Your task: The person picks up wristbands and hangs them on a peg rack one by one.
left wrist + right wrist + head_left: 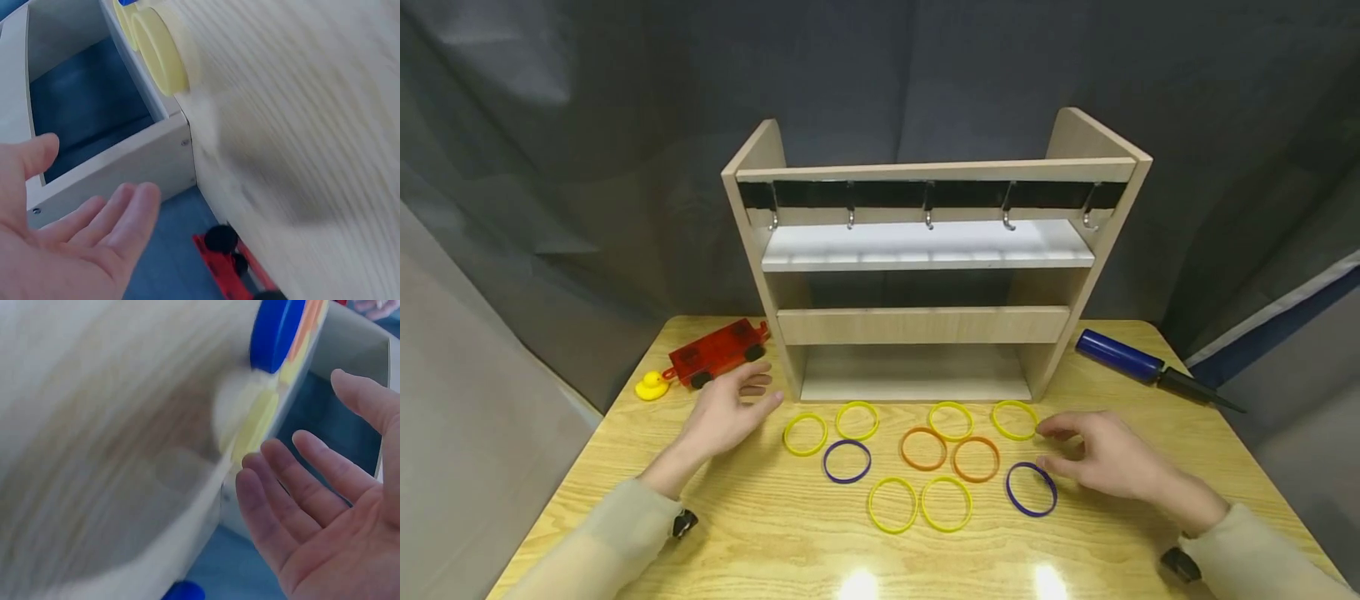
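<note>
Plastic rings lie flat on the wooden table: several yellow ones, two orange and two dark blue. My left hand point(730, 412) hovers with fingers spread, just left of the leftmost yellow ring point(806, 454) and beside a wooden rack point(925, 327). On the other side, my right hand point(1108, 457) has its fingers loosely bent and holds nothing. Its fingertips are near the rightmost yellow ring point(1018, 438) and its thumb is near a blue ring point(1037, 514); whether they touch cannot be told. Both wrist views show empty palms.
Across the rack's top bar runs a black strip point(891, 194) with several metal hooks point(928, 221). A red toy wagon point(715, 352) and a yellow rubber duck point(652, 387) sit at the left. To the right lies a blue hand pump point(1120, 357) with a black nozzle.
</note>
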`<state>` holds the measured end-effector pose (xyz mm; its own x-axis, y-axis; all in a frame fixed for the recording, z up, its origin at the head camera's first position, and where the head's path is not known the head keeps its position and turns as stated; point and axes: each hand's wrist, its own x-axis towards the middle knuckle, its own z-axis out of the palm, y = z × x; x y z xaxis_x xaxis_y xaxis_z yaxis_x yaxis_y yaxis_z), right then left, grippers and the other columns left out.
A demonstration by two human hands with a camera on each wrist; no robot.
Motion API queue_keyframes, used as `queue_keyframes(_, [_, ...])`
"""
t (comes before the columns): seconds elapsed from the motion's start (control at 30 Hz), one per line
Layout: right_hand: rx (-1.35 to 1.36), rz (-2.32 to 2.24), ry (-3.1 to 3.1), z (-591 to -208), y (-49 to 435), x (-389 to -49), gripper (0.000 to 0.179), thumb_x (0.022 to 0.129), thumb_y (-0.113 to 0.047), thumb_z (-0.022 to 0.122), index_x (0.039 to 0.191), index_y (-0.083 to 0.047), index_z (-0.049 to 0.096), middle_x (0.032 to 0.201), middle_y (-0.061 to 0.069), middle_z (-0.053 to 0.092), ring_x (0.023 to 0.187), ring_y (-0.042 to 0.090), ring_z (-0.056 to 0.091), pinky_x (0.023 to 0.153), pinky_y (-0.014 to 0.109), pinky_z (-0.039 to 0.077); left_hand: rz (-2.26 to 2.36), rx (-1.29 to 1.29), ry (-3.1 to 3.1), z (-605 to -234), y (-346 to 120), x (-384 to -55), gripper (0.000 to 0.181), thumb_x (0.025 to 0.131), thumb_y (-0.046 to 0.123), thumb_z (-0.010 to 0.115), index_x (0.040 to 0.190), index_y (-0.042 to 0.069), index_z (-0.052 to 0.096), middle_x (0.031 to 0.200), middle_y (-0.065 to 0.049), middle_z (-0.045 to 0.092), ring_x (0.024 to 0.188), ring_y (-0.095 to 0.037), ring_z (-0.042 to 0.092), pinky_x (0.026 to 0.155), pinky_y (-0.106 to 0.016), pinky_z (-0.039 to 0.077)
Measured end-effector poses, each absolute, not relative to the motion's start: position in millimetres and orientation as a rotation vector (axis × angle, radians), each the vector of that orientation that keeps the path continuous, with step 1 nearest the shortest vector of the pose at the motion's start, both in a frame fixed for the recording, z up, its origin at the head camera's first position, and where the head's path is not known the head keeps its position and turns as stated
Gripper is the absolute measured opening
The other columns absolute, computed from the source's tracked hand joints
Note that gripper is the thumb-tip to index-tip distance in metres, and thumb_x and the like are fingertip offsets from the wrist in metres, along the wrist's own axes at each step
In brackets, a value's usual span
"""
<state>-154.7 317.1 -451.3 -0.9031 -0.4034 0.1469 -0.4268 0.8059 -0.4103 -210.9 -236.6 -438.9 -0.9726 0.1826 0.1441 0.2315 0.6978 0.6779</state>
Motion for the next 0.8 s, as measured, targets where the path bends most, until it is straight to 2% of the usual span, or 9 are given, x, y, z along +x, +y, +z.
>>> queue_keyframes(0.23, [0.776, 0.769, -2.978, -461, 306, -157, 0.035, 0.089, -0.031, 0.097, 0.115, -0.012, 0.083, 0.103, -0.007, 0.084, 0.09, 0.006, 0.076, 0.076, 0.027, 0.064, -1.256, -0.252, -2.74, -444, -220, -226, 0.037, 0.104, 0.021, 0.081, 0.136, 0.004, 0.076, 0.129, -0.017, 0.084, 0.115, -0.034, 0.084, 0.104, -0.05, 0.067])
queue_keyframes(0.37, [0.81, 0.79, -2.983, -464, 303, -159, 0.029, 0.088, -0.024, 0.098, 0.11, -0.012, 0.084, 0.091, -0.013, 0.078, 0.081, -0.001, 0.068, 0.07, 0.021, 0.058, -1.274, -0.166, -2.687, -448, -216, -233, 0.027, 0.102, 0.022, 0.083, 0.124, 0.006, 0.08, 0.119, -0.014, 0.087, 0.107, -0.031, 0.086, 0.092, -0.031, 0.068])
queue_keyframes(0.5, [0.835, 0.813, -3.003, -465, 301, -161, 0.02, 0.089, -0.018, 0.096, 0.103, -0.014, 0.084, 0.082, -0.016, 0.072, 0.074, -0.005, 0.059, 0.065, 0.019, 0.052, -1.31, -0.085, -2.625, -452, -214, -236, 0.02, 0.102, 0.021, 0.083, 0.117, 0.008, 0.084, 0.112, -0.014, 0.088, 0.102, -0.03, 0.087, 0.079, -0.014, 0.061])
queue_keyframes(0.6, [0.834, 0.823, -3.027, -467, 303, -161, 0.014, 0.089, -0.014, 0.095, 0.098, -0.016, 0.084, 0.08, -0.017, 0.072, 0.072, -0.007, 0.056, 0.063, 0.019, 0.05, -1.345, -0.066, -2.596, -455, -213, -239, 0.017, 0.102, 0.02, 0.083, 0.114, 0.007, 0.085, 0.11, -0.015, 0.088, 0.099, -0.029, 0.087, 0.075, -0.011, 0.059])
queue_keyframes(0.8, [0.819, 0.819, -3.049, -469, 304, -163, 0.013, 0.089, -0.011, 0.094, 0.092, -0.019, 0.084, 0.08, -0.018, 0.073, 0.071, -0.007, 0.055, 0.064, 0.019, 0.05, -1.393, -0.056, -2.572, -456, -213, -241, 0.017, 0.102, 0.02, 0.084, 0.112, 0.006, 0.085, 0.108, -0.016, 0.088, 0.094, -0.027, 0.088, 0.071, -0.014, 0.061])
